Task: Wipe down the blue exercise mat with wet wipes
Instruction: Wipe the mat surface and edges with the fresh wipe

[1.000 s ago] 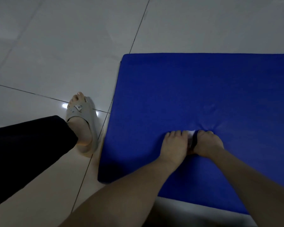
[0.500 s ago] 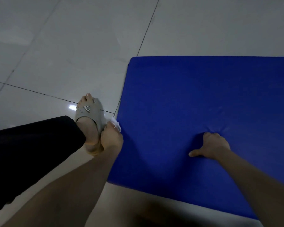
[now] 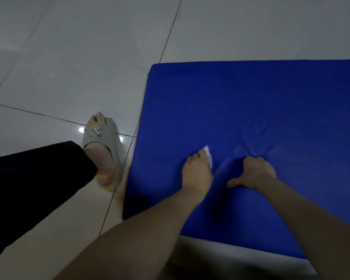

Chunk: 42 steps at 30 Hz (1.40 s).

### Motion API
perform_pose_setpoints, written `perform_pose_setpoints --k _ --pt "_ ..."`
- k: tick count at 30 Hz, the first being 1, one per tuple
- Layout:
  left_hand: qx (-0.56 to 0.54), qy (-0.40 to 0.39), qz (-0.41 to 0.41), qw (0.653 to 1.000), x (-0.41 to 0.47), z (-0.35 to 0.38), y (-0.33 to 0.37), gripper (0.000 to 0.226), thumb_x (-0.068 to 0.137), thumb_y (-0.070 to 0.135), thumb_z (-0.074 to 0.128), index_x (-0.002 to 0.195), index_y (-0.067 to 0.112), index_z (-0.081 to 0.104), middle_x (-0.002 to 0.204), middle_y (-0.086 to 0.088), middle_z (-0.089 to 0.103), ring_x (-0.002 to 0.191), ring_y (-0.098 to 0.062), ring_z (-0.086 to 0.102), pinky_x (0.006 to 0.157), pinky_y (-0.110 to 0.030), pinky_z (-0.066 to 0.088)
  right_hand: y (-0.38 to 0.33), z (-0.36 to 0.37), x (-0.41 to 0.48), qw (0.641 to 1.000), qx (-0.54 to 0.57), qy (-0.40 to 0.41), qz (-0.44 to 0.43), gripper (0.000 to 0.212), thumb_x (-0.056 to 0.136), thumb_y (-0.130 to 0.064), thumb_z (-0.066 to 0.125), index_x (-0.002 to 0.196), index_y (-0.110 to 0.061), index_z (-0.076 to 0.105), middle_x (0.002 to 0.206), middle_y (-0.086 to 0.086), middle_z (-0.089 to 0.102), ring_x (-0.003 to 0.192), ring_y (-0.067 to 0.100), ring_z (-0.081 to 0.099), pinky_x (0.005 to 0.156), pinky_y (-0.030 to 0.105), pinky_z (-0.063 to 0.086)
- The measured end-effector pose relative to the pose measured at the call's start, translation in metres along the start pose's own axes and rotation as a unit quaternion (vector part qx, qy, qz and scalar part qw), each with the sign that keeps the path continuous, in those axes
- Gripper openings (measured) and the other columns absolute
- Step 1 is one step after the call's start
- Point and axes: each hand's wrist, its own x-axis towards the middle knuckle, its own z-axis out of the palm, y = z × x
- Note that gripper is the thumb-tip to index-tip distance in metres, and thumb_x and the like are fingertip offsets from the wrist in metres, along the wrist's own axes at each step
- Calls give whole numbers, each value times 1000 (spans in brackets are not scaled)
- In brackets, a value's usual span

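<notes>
On one mat [image 3: 251, 102], left hand [image 3: 197, 172] grips one wipe [image 3: 209, 158]; right hand [image 3: 255, 172] presses.

Your left hand [image 3: 197, 174] pinches a wipe [image 3: 209, 158] (fingers curled); your right hand [image 3: 255, 173] presses down, thumb spread, both arms outstretched.

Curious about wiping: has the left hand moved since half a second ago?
Yes: left hand with wipe slid right from the mat edge toward the right hand.
</notes>
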Motion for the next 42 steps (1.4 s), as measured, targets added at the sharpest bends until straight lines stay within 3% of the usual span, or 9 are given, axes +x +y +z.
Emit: perform_pose_setpoints --k 5,9,17,23,29,32,35,38,42 --pt "-21 -107 168 980 -26 21 36 29 92 13 61 120 17 54 108 -7 65 94 -24 58 85 -37 49 2 9 4 999 10 39 -3 49 85 -40 70 121 -12 49 125 14 53 103 27 59 78 34 50" --pt "54 -72 253 963 -15 -1 -10 12 93 21 58 103 14 57 90 -8 65 81 -28 59 77 -41 49 0 4 0 1000 8 7 12 91 61 -72 81 122 -15 46 125 10 51 100 24 57 70 32 45" --pt "111 35 -55 992 -14 -65 -158 16 103 28 45 104 14 52 88 -3 62 75 -18 61 64 -33 54 -1 1 -3 1000 16 2 10 98 53 -78 81 121 -16 48 125 9 51 94 21 53 70 32 46" --pt "16 73 -233 970 -18 -55 -124 13 103 25 48 106 12 49 89 -7 63 72 -17 59 55 -27 42 0 1 0 1000 10 -1 9 87 52 -78 81 103 -20 41 120 7 52 90 20 51 68 33 46" --pt "9 53 -80 995 -33 -17 -52 20 106 27 42 100 13 55 84 -8 66 73 -22 63 63 -36 55 4 -1 6 999 18 -34 -6 82 54 -71 85 102 -20 42 114 3 51 94 20 52 73 34 50" --pt "31 22 53 998 -43 5 -8 27 107 27 37 96 15 58 78 -7 64 67 -23 60 60 -38 53 10 -15 11 991 61 -114 -18 61 67 -43 91 98 -13 47 102 8 62 82 22 62 68 35 56" --pt "-11 -72 154 985 -60 25 34 11 96 12 58 104 16 65 76 -5 60 65 -21 54 57 -37 52 12 -21 8 988 72 -135 -28 34 80 -11 77 105 -6 55 101 16 68 71 22 63 64 33 54" --pt "1 -73 189 979 -61 26 41 13 83 11 75 84 19 66 69 -2 55 60 -17 49 49 -31 49 11 -22 6 986 75 -147 -28 23 78 0 67 98 -4 55 88 14 65 69 22 59 59 29 47" --pt "58 -55 169 982 -40 5 -25 10 85 19 70 92 17 64 94 -8 58 83 -29 55 65 -41 52 6 -22 9 988 70 -137 -31 22 71 -2 66 83 -10 50 76 12 62 60 22 61 53 25 46"
